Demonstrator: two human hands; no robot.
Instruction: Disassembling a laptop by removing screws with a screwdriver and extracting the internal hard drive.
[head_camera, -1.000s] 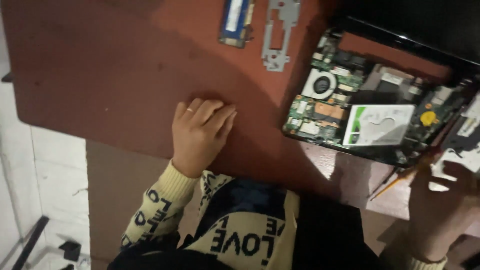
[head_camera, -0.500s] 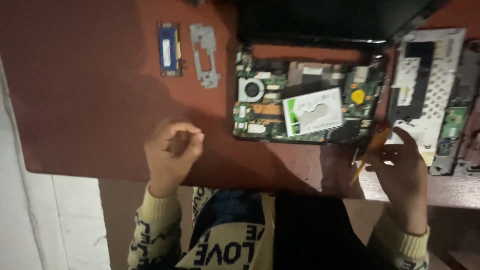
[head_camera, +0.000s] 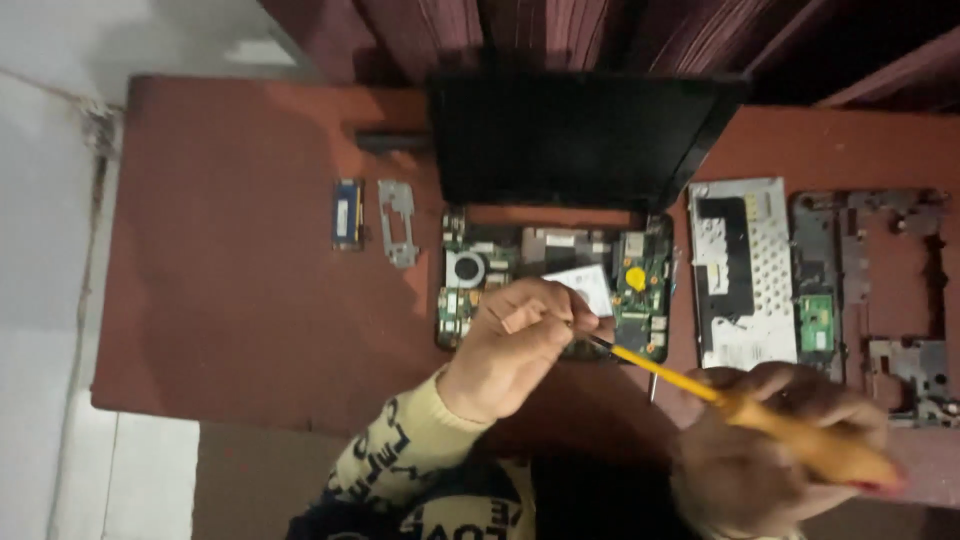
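An opened laptop (head_camera: 560, 290) lies on the reddish-brown table (head_camera: 240, 310), its circuit board, fan and a white-labelled drive exposed, its dark screen (head_camera: 580, 140) tilted back. My left hand (head_camera: 515, 340) rests over the front of the board, fingers pinched near the thin shaft of a screwdriver. My right hand (head_camera: 780, 440) grips the yellow-orange handle of that screwdriver (head_camera: 700, 390), whose tip points left toward the board under my left fingers.
A memory module (head_camera: 347, 213) and a small metal bracket (head_camera: 400, 222) lie left of the laptop. To its right sit a perforated metal keyboard plate (head_camera: 745, 275) and a dark plastic casing frame (head_camera: 880, 290). A white wall runs along the left side.
My left hand moved from the bare table onto the laptop board. My right hand swung the screwdriver in, tip toward the board. The view shifted to centre on the laptop.
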